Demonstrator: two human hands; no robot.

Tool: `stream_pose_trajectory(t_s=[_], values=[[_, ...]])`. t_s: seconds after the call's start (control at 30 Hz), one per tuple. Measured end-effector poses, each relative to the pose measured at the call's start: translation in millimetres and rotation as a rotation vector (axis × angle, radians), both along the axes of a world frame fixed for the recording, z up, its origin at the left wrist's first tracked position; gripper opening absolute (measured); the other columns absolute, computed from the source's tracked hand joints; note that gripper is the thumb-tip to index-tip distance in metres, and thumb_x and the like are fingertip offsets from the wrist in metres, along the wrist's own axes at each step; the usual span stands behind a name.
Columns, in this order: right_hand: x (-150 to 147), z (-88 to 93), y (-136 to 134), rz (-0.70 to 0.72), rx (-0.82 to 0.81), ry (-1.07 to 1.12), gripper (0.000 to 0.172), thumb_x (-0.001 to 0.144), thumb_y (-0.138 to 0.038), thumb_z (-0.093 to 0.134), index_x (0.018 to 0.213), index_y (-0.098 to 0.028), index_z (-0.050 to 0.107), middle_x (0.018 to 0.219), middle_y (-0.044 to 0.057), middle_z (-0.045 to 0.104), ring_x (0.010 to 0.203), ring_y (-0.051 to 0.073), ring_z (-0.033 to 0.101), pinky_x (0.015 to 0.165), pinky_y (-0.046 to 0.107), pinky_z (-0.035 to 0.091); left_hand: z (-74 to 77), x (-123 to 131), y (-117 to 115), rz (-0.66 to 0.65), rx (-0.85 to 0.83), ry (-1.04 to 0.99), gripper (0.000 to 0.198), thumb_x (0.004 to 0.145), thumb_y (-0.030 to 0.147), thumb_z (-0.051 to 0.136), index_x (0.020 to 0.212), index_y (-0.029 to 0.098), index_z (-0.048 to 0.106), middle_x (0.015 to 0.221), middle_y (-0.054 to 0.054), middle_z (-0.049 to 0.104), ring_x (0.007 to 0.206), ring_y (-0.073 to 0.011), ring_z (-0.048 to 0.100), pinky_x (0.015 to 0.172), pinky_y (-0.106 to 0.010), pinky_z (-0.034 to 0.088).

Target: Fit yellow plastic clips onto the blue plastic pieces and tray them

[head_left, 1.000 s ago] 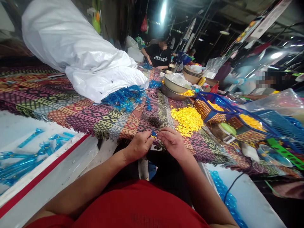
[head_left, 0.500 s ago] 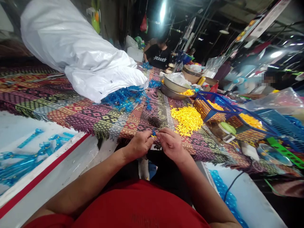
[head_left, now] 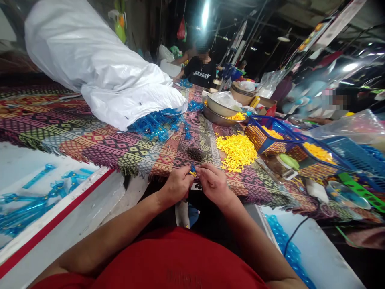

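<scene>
My left hand (head_left: 177, 185) and my right hand (head_left: 213, 184) meet at the near edge of the patterned tablecloth (head_left: 90, 136). Both are closed in a pinch on one small blue and yellow plastic piece (head_left: 192, 171) held between the fingertips. Just beyond the hands lies a small dark heap of tiny parts (head_left: 195, 153). To the right of it is a pile of yellow plastic pieces (head_left: 237, 151). Farther back, blue plastic pieces (head_left: 156, 124) spill from under a big white sack (head_left: 96, 68).
A blue basket (head_left: 270, 140) with yellow pieces stands at the right, metal bowls (head_left: 219, 110) behind it. A white bin (head_left: 30, 192) at the left holds blue parts. A person in a black shirt (head_left: 201, 72) works at the table's far end.
My two hands have drawn slightly closer together and shifted a little left, still pinching the small piece. The person at the far end has moved a bit.
</scene>
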State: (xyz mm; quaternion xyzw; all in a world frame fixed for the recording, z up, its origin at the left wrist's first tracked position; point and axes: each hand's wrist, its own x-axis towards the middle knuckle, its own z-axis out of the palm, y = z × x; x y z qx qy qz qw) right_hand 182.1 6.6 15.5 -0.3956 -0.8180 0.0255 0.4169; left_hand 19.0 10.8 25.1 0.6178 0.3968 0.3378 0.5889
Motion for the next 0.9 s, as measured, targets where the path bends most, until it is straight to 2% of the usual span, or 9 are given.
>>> stream_pose_trajectory(t_s=[0.1,0.23,0.4,0.57,0.7,0.9], values=[[-0.6,6.8,1.8,0.022,-0.068,0.094,0.016,0.085,-0.016,0.051,0.090,-0.020,0.065,0.085,0.007,0.063,0.079,0.016,0.060,0.069,0.030,0.052,-3.6,-0.3,0.7,-0.033,-0.041,-0.078,0.015,0.078,0.020,0.037,0.067,0.018,0.047,0.038,0.005,0.048,0.029,-0.0090,0.043,0.032,-0.018,0.029],[0.0,13.9,2.0,0.005,-0.054,0.163,0.013,0.083,-0.017,0.055,0.087,-0.020,0.067,0.085,0.006,0.064,0.080,0.016,0.061,0.071,0.030,0.052,-2.0,-0.5,2.3,-0.040,-0.048,-0.145,0.014,0.078,0.020,0.037,0.069,0.018,0.047,0.040,0.005,0.050,0.031,-0.0097,0.045,0.032,-0.018,0.029],[2.5,9.8,-1.7,0.039,-0.017,0.082,0.019,0.084,-0.013,0.052,0.095,-0.020,0.065,0.091,0.007,0.063,0.083,0.016,0.061,0.072,0.030,0.052,3.3,0.3,-2.1,-0.030,-0.024,-0.082,0.014,0.079,0.020,0.038,0.069,0.018,0.046,0.039,0.006,0.048,0.031,-0.0091,0.044,0.033,-0.018,0.029],[6.0,10.3,-0.1,0.061,-0.009,0.014,0.021,0.085,-0.012,0.048,0.098,-0.019,0.063,0.091,0.008,0.062,0.081,0.015,0.060,0.068,0.028,0.052,4.9,1.3,-4.9,0.026,0.074,-0.034,0.015,0.081,0.020,0.039,0.066,0.018,0.044,0.038,0.006,0.048,0.033,-0.0084,0.044,0.038,-0.018,0.033],[8.1,13.6,2.1,0.079,-0.046,-0.023,0.020,0.087,-0.014,0.047,0.096,-0.019,0.063,0.090,0.008,0.062,0.080,0.015,0.060,0.067,0.027,0.051,4.9,2.5,-5.4,0.034,0.016,-0.022,0.015,0.081,0.021,0.038,0.067,0.019,0.045,0.038,0.005,0.049,0.031,-0.0093,0.043,0.035,-0.019,0.030],[7.1,4.9,0.6,0.022,-0.025,-0.079,0.020,0.086,-0.014,0.045,0.096,-0.020,0.063,0.091,0.009,0.061,0.080,0.016,0.059,0.068,0.029,0.051,-2.5,6.7,-6.2,0.072,-0.024,-0.056,0.014,0.078,0.020,0.039,0.066,0.018,0.046,0.037,0.005,0.048,0.030,-0.0091,0.044,0.034,-0.018,0.030]])
